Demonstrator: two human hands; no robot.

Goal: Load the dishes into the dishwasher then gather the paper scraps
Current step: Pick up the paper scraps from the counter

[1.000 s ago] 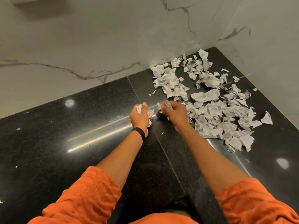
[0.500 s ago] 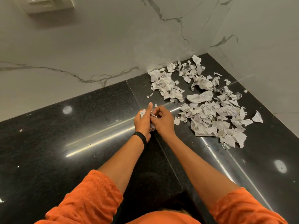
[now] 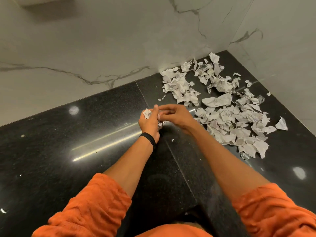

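Just to the right of our right grip (image 3: pixel 176 115), loosely curled with contents we cannot tell, the paper scraps (image 3: pixel 230 120) sprawl across the tabletop (image 3: pixel 85 134), while our left grip (image 3: pixel 149 121) clutches a wad (image 3: pixel 147 113).

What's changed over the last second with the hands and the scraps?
The right hand left the edge of the pile, came to the left hand and seems to have passed its scraps over; its fingers now lie loose, blurred. The left hand grips the wad of scraps. The pile on the counter looks unchanged.

Left hand (image 3: pixel 150 123) hides its scraps (image 3: pixel 146 113); right hand (image 3: pixel 174 115) blurred.
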